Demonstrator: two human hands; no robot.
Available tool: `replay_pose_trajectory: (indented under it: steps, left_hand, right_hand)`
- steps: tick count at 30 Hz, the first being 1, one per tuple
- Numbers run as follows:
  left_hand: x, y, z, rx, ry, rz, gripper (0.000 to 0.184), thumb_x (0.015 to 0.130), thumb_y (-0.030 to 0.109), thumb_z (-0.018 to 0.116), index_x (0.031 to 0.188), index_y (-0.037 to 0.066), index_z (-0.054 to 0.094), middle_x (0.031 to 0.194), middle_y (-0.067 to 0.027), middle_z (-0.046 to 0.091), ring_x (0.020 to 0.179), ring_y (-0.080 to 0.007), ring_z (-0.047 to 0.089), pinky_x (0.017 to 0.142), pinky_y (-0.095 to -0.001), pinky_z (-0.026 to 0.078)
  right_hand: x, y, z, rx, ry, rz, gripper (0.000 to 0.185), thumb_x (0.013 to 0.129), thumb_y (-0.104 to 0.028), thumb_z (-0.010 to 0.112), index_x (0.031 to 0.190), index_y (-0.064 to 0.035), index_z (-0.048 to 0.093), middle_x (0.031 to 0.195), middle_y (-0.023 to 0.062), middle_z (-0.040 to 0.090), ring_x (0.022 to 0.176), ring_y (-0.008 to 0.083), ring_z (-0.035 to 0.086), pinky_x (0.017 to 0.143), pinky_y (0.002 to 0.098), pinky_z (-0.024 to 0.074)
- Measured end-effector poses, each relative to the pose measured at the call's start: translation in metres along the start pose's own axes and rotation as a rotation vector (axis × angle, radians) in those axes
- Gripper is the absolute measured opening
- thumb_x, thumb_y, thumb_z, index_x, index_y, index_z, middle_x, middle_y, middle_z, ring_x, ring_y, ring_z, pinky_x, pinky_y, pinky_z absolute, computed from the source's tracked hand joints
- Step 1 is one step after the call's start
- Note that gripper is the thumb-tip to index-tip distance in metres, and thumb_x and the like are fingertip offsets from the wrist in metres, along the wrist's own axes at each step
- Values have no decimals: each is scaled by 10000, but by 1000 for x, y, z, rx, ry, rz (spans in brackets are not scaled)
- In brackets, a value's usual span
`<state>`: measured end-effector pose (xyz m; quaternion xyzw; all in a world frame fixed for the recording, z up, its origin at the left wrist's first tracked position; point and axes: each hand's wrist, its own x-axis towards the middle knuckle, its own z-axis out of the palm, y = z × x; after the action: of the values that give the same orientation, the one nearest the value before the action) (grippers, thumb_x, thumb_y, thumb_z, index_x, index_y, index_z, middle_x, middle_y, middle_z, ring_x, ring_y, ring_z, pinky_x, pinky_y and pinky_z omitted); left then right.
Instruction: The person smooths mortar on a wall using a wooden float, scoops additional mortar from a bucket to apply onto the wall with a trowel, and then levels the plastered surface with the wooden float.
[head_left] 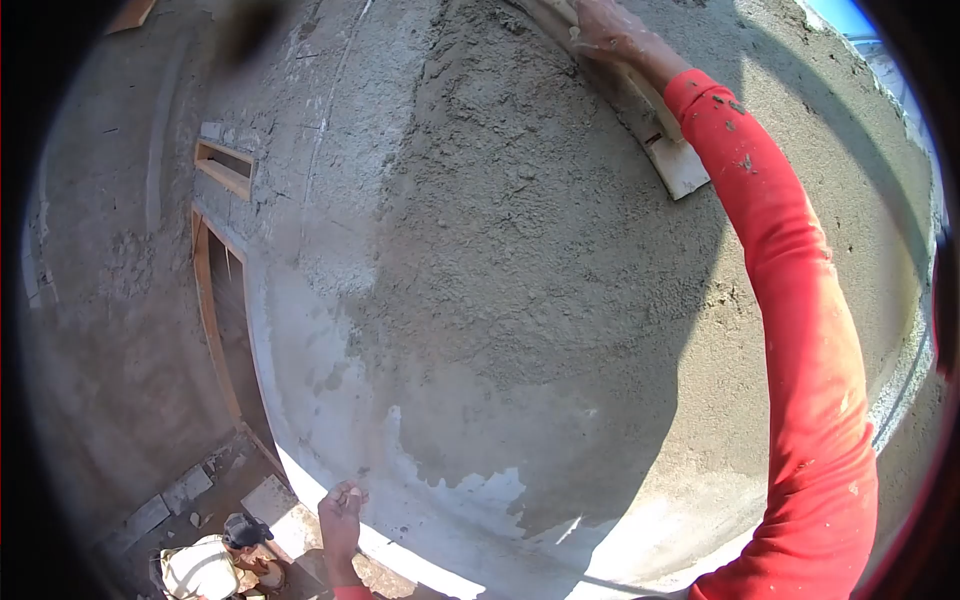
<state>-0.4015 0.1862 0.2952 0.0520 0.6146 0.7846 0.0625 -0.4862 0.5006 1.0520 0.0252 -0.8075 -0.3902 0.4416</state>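
Right grip (612, 35) closed round the board (680, 165), high on rough plaster (520, 220); left grip (341, 518) low, half-curled, cannot tell if empty; a tilted edge or uneven push could gouge the plaster, dropping crumbs near the person (203, 568) below.

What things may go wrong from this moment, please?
The long, straight, plaster-stained board may slip, as only the right hand grips it; falling, it might endanger the crouching person in a dark cap below. Pressed unevenly, its edge could also gouge the rough grey plaster.
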Motion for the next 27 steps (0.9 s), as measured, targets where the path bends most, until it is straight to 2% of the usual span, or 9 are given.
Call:
replay_pose_trajectory:
  steps: [3, 6, 7, 9, 12, 15, 18, 21, 27]
  left_hand:
    - [-22, -30, -17, -8, -11, -80, 278, 1076, 81, 642, 1274, -113, 654, 1013, -143, 756, 987, -202, 741, 919, -309, 561]
    - [-63, -174, -110, 44, 105, -198, 307, 1073, 127, 653, 1294, -85, 666, 967, -113, 757, 888, -158, 717, 829, -270, 568]
    - [-78, -180, -123, 64, 111, -194, 290, 1071, 107, 650, 1286, -86, 668, 976, -117, 757, 901, -159, 718, 833, -274, 566]
    - [-74, -162, -102, 53, 106, -132, 256, 1067, 66, 642, 1269, -90, 672, 996, -126, 758, 926, -160, 722, 842, -281, 564]
    - [-33, -30, -10, 82, 106, -79, 241, 1067, 66, 639, 1248, -86, 685, 1020, -130, 763, 953, -185, 720, 907, -311, 555]
    - [3, 4, 37, 19, -15, -7, 298, 1073, 128, 653, 1276, -88, 680, 1068, -166, 775, 1040, -217, 730, 957, -327, 548]
    - [-19, 9, 12, 56, -21, -54, 283, 1070, 137, 662, 1234, -92, 688, 1054, -149, 775, 1009, -214, 728, 931, -321, 547]
    - [-70, -97, -81, -79, 90, -103, 271, 1061, 118, 663, 1224, -97, 696, 985, -114, 753, 951, -178, 708, 883, -308, 540]
    - [-30, -32, 9, 14, 56, 17, 276, 1053, 125, 659, 1235, -78, 706, 1049, -139, 750, 1011, -190, 707, 920, -313, 539]
  right_hand:
    - [-52, 7, -17, -92, -97, -36, 606, 961, -205, 660, 1503, 19, 507, 1171, 325, 721, 1141, 504, 684, 992, 574, 560]
    - [-57, 53, -19, -67, 34, 117, 661, 961, -218, 662, 1563, -23, 471, 1174, 311, 725, 1133, 494, 689, 995, 581, 562]
    - [-55, 46, -25, -33, 48, 165, 558, 927, -192, 655, 1436, 7, 545, 1161, 323, 729, 1128, 494, 700, 976, 573, 571]
    - [-17, 15, -54, 40, 99, 230, 389, 858, -141, 641, 1182, 66, 693, 1135, 348, 736, 1117, 493, 722, 938, 555, 590]
    - [29, -8, -12, 61, 33, 166, 414, 849, -127, 627, 1218, 54, 674, 1129, 344, 735, 1105, 499, 721, 934, 562, 588]
    - [-1, -60, 3, 58, -93, 3, 387, 845, -117, 630, 1197, 37, 679, 1114, 340, 736, 1095, 499, 721, 925, 560, 590]
    - [-66, -51, 12, -61, -108, -108, 727, 957, -191, 669, 1630, -76, 418, 1146, 302, 731, 1117, 488, 697, 992, 576, 569]
    - [-63, 20, 8, -121, 11, -72, 780, 957, -189, 683, 1671, -119, 376, 1121, 302, 728, 1075, 491, 699, 942, 581, 572]
    - [18, -36, 6, -4, -79, 105, 405, 855, -150, 645, 1215, 36, 659, 1073, 314, 749, 1025, 502, 735, 854, 568, 608]
